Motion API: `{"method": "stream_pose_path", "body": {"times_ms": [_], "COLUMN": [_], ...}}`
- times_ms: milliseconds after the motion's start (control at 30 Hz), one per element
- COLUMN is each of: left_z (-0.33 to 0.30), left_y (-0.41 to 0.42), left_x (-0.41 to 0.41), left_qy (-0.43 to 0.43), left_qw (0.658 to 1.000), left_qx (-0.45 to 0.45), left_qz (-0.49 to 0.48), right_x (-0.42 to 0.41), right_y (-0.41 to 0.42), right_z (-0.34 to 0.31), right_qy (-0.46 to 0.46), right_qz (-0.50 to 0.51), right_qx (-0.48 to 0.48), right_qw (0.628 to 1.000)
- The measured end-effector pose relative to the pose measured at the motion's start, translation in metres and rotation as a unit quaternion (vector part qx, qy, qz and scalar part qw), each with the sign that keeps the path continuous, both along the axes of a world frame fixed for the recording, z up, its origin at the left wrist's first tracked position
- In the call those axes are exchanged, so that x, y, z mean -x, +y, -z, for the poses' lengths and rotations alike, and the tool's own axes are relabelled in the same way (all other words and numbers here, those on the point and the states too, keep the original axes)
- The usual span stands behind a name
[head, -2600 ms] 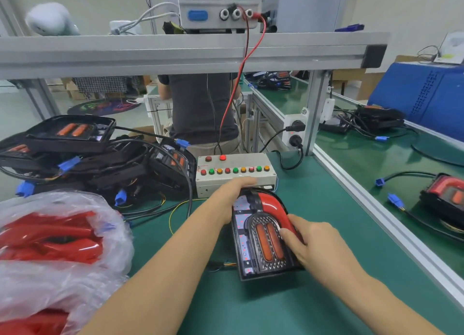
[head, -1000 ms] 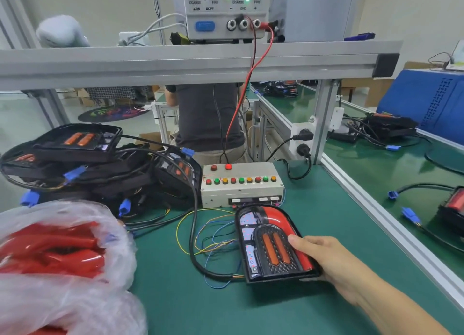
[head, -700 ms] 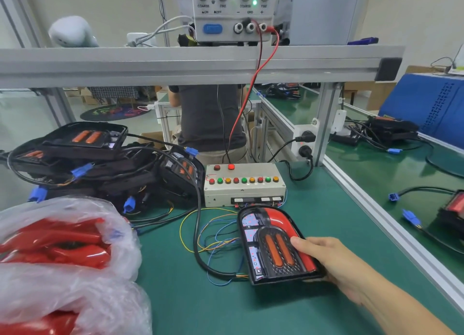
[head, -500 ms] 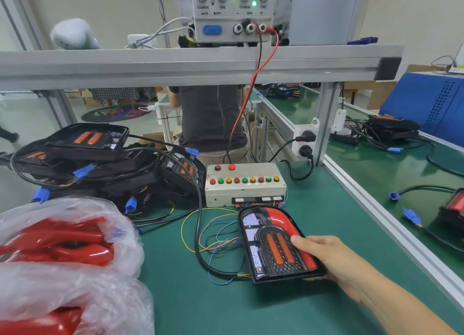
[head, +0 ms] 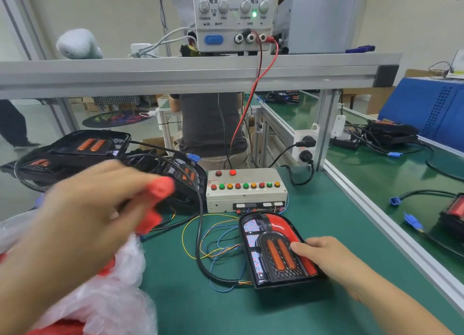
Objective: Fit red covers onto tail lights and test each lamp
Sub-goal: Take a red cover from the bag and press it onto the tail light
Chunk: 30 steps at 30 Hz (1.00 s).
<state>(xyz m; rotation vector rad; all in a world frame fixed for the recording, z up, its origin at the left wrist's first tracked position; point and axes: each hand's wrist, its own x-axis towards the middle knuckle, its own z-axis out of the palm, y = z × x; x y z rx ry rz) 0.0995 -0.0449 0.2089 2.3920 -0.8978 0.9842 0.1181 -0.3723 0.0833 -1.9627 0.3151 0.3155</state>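
Note:
A black tail light [head: 273, 253] with two orange bars lies on the green mat, a red cover along its right side. My right hand [head: 326, 255] rests on its right edge, fingers on the lamp. My left hand [head: 93, 206], blurred, is raised above the plastic bag [head: 108, 292] and grips a red cover [head: 157, 201]. The cream test box [head: 246, 190] with coloured buttons stands just behind the lamp. Thin coloured wires [head: 213, 244] run from the lamp toward the box.
A pile of black tail lights [head: 82, 154] with cables lies at the left back. A power supply [head: 232, 16] sits on the aluminium rail [head: 175, 73]. Another person sits behind the bench. More lamps lie on the right bench [head: 401, 179].
My left hand, out of view before, has come up from the bag holding a red cover. My right hand stays on the tail light.

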Motion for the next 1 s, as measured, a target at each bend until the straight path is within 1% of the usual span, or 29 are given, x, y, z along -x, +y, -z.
{"method": "stream_pose_path", "body": {"times_ms": [33,100,133,167,200,233,267,333,400,467,533,567,600,633,667,700,733,767,800,833,867,900,933,1000], "left_z": [-0.002,0.010,0.018,0.027,0.036,0.044,0.054,0.068,0.075,0.080,0.083,0.084,0.084,0.084,0.085,0.086,0.087,0.088,0.092,0.097,0.100,0.103,0.104,0.106], "left_y": [-0.017,-0.055,-0.076,-0.088,-0.100,-0.108,-0.115,-0.131,-0.143,-0.146,-0.144,-0.142,-0.139,-0.136,-0.133,-0.130,-0.127,-0.126,-0.127,-0.129,-0.132,-0.136,-0.138,-0.143], "left_x": [-0.007,-0.024,-0.031,-0.039,-0.045,-0.049,-0.055,-0.061,-0.064,-0.070,-0.072,-0.073,-0.076,-0.078,-0.083,-0.091,-0.098,-0.104,-0.108,-0.112,-0.114,-0.116,-0.118,-0.122], "left_qy": [-0.020,-0.109,-0.138,-0.157,-0.174,-0.175,-0.181,-0.185,-0.188,-0.175,-0.113,-0.055,0.022,0.106,0.184,0.257,0.333,0.410,0.484,0.547,0.600,0.635,0.650,0.654], "left_qw": [1.000,0.992,0.987,0.983,0.979,0.977,0.975,0.973,0.973,0.974,0.979,0.984,0.986,0.983,0.971,0.950,0.922,0.888,0.849,0.809,0.767,0.729,0.706,0.698], "left_qx": [-0.013,-0.065,-0.078,-0.084,-0.089,-0.095,-0.094,-0.079,-0.061,-0.072,-0.083,-0.060,-0.015,0.048,0.123,0.176,0.188,0.176,0.160,0.164,0.193,0.233,0.259,0.267], "left_qz": [-0.004,0.012,0.024,0.043,0.063,0.075,0.085,0.113,0.120,0.124,0.147,0.161,0.165,0.142,0.093,0.022,-0.054,-0.113,-0.141,-0.139,-0.122,-0.110,-0.109,-0.117], "right_x": [-0.001,0.001,0.003,0.004,0.007,0.011,0.014,0.019,0.021,0.020,0.020,0.020,0.018,0.016,0.015,0.014,0.014,0.014,0.015,0.016,0.018,0.020,0.024,0.033], "right_y": [0.000,0.002,0.005,0.007,0.012,0.019,0.026,0.037,0.045,0.045,0.041,0.038,0.034,0.030,0.026,0.023,0.021,0.020,0.019,0.019,0.020,0.020,0.021,0.023], "right_z": [0.000,-0.006,-0.013,-0.019,-0.027,-0.035,-0.041,-0.047,-0.052,-0.054,-0.051,-0.049,-0.045,-0.041,-0.038,-0.035,-0.032,-0.030,-0.027,-0.025,-0.024,-0.023,-0.023,-0.020], "right_qy": [-0.029,-0.096,-0.143,-0.197,-0.232,-0.239,-0.235,-0.234,-0.241,-0.228,-0.211,-0.211,-0.215,-0.218,-0.219,-0.215,-0.210,-0.207,-0.206,-0.211,-0.223,-0.243,-0.262,-0.286], "right_qz": [0.000,0.025,0.052,0.070,0.066,0.032,-0.011,-0.067,-0.060,-0.043,-0.029,-0.012,0.013,0.038,0.060,0.078,0.087,0.090,0.089,0.087,0.084,0.080,0.071,0.034], "right_qx": [0.055,0.192,0.207,0.153,0.050,-0.048,-0.119,-0.190,-0.218,-0.221,-0.210,-0.196,-0.177,-0.156,-0.141,-0.132,-0.122,-0.106,-0.079,-0.041,0.007,0.059,0.117,0.243], "right_qw": [0.998,0.976,0.966,0.966,0.969,0.969,0.965,0.951,0.944,0.947,0.954,0.957,0.961,0.963,0.964,0.964,0.966,0.968,0.971,0.973,0.971,0.965,0.955,0.926]}}
